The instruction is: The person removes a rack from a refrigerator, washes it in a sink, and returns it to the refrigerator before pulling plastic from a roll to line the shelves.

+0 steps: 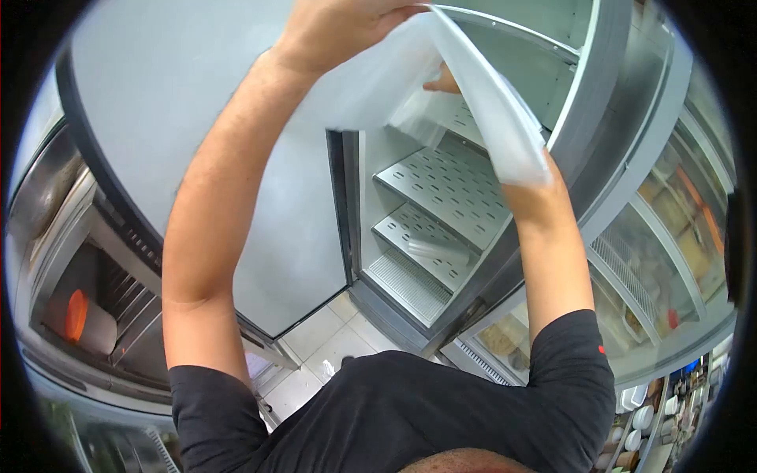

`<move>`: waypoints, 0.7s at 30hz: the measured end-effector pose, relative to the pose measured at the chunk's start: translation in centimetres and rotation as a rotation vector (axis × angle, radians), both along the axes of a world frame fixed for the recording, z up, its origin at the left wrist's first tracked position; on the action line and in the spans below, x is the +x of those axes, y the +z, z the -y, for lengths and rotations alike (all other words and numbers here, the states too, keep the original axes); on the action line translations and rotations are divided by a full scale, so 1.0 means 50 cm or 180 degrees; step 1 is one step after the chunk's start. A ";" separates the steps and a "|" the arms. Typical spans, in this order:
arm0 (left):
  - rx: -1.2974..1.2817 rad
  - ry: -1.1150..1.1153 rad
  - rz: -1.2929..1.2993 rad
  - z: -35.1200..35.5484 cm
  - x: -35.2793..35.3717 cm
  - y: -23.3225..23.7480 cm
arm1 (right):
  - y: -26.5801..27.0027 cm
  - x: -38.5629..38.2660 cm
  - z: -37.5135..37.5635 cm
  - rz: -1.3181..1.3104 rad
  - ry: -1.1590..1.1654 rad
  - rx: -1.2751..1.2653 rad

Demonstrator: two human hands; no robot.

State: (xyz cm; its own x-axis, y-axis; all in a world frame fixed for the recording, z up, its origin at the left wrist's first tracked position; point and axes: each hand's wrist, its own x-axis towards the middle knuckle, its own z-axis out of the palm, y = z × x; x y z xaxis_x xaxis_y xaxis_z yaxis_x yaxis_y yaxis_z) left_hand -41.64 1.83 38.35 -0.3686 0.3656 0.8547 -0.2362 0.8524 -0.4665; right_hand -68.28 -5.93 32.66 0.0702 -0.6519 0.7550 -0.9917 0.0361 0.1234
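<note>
My left hand is raised at the top of the view, its fingers closed on the upper edge of a translucent plastic bag. The bag hangs down and spreads across to my right forearm, covering it near the wrist. Of my right hand only a small part with a fingertip shows past the plastic; the rest is hidden behind or inside the bag. Both arms are held up before an upright refrigerator, whose perforated metal shelves show below the bag.
The grey refrigerator door stands open on the left. A metal unit holding a white container with an orange rim is at far left. Glass-fronted cases with food line the right. Shelves with white containers are at lower right, floor tiles below.
</note>
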 end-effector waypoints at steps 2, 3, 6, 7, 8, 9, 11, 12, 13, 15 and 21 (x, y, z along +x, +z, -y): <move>-0.0149 0.0095 -0.0035 0.045 -0.031 0.003 | 0.026 -0.022 0.015 -0.0107 0.0109 -0.0555; -0.0362 0.0005 -0.0131 0.070 -0.043 0.007 | 0.032 -0.035 0.023 -0.0157 0.0106 -0.0709; -0.0469 -0.0279 -0.0434 0.128 -0.074 0.001 | 0.030 -0.068 0.041 -0.0216 -0.0025 -0.0891; -0.0487 -0.0380 -0.0556 0.147 -0.086 -0.005 | 0.018 -0.067 0.038 -0.0190 -0.0146 -0.0864; -0.0507 -0.0484 -0.0676 0.167 -0.099 -0.012 | 0.012 -0.067 0.033 -0.0211 -0.0188 -0.0820; -0.0507 -0.0578 -0.0719 0.197 -0.116 -0.020 | 0.008 -0.056 0.020 -0.0233 -0.0231 -0.0776; -0.0456 -0.0766 -0.0650 0.238 -0.142 -0.039 | -0.025 -0.086 0.034 -0.0071 -0.0568 -0.0421; -0.0449 -0.0870 -0.0602 0.257 -0.151 -0.045 | -0.041 -0.108 0.047 0.0061 -0.0785 -0.0170; -0.0324 -0.0889 -0.0570 0.277 -0.159 -0.047 | -0.052 -0.133 0.060 0.0170 -0.0955 0.0047; -0.0069 -0.0939 -0.0517 0.317 -0.181 -0.045 | -0.055 -0.182 0.091 0.0365 -0.1243 0.0485; 0.0540 -0.1085 -0.0706 0.412 -0.239 -0.044 | -0.031 -0.298 0.172 0.0796 -0.1403 0.1413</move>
